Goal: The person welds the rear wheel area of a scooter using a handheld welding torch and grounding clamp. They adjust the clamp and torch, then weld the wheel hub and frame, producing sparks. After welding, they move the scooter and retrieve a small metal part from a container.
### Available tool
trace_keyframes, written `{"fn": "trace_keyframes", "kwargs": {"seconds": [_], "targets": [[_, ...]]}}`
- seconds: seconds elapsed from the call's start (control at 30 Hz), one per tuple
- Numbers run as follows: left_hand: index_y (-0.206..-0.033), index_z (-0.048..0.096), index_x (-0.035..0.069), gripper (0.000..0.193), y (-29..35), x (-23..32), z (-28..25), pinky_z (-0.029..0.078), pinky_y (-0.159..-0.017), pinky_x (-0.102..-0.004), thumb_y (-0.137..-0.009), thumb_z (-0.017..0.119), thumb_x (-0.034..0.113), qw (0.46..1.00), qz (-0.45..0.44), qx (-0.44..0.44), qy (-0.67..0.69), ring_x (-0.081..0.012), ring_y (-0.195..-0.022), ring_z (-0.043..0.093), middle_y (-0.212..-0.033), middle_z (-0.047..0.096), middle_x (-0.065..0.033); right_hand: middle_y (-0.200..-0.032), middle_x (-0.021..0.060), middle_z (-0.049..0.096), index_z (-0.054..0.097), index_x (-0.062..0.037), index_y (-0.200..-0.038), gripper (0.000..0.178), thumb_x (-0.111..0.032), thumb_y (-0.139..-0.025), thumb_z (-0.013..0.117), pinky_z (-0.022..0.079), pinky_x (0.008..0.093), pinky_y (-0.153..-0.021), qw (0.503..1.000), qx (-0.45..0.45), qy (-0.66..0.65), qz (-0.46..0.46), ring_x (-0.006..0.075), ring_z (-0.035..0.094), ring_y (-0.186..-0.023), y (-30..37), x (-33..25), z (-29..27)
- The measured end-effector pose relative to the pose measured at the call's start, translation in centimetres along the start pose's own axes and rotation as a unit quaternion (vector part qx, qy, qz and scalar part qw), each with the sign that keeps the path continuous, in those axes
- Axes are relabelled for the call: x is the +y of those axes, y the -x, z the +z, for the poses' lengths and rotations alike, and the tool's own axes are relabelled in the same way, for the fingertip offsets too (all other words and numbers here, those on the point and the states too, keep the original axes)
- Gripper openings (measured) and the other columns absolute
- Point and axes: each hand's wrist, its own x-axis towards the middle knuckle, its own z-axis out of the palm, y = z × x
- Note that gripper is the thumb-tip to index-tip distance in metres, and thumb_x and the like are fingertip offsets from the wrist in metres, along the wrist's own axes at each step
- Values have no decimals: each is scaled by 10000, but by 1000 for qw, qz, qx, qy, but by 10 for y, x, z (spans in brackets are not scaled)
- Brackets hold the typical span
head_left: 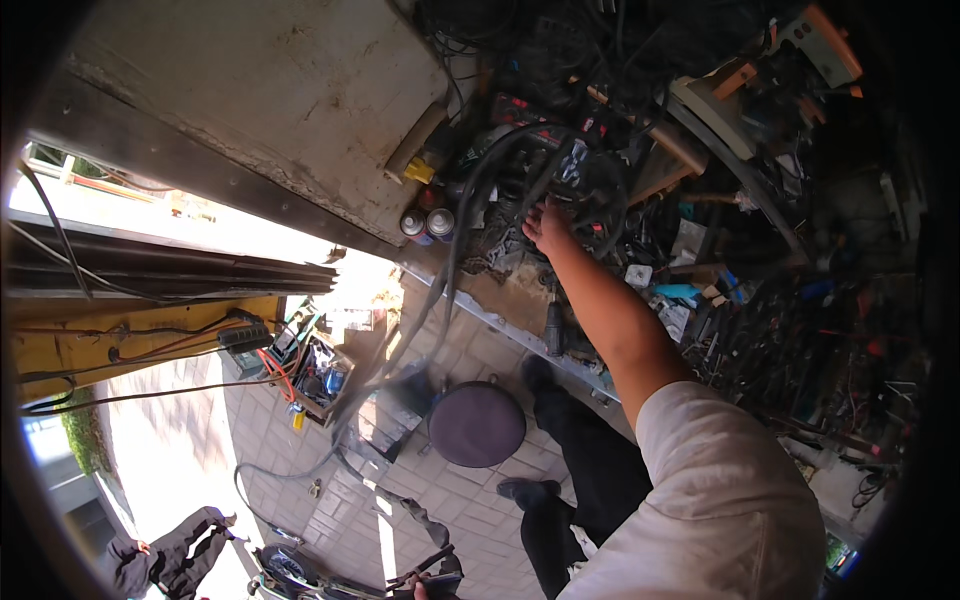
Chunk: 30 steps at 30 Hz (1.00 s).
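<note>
My right arm reaches across a cluttered workbench. My right hand [542, 226] has its fingers curled at a loop of thick black cable [468, 200], and it appears to grip the cable. The cable runs off the bench edge toward the floor, blurred along its hanging stretch. Tools and metal chain [508, 248] lie close under the hand. A dark power drill or similar tool [554, 325] lies at the bench's near edge. At the bottom edge, only a bit of my left hand [420, 591] shows, closed beside a dark object that I cannot make out.
Two spray cans [439, 222] stand at the bench's left end. A round stool [477, 424] is on the paved floor near my legs. Farther left sits a box of tools [325, 378]. A wheel [287, 563] and another person [170, 555] are at lower left.
</note>
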Motion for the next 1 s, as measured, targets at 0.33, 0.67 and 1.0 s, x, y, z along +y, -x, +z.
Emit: {"fn": "trace_keyframes", "kwargs": {"seconds": [0.33,0.67,1.0], "targets": [[-1123,643,45,273,-30,-58,-91,464,-950,-399,-904,617,205,990,20,-19,140,-243,-1053,596,-1091,652,-94,-740,18,566,564,-105,-927,246,-338,-994,525,486,411,-694,991,48,66,-103,181,517,-619,-7,-69,0],[-1084,637,24,266,5,-46,6,475,-920,-404,-904,585,213,990,42,-39,129,-259,-994,621,-1030,658,-104,-878,54,633,586,-87,-971,235,-291,-1008,476,517,424,-753,996,-49,-15,-79,205,574,-774,-68,-116,63],[-1095,642,9,253,-5,-30,27,467,-934,-397,-912,590,175,992,30,-40,116,-258,-998,620,-1055,666,-118,-786,6,631,614,-129,-943,99,-227,-938,630,523,317,-618,989,-6,-120,-83,149,599,-641,-73,-110,84]]}}
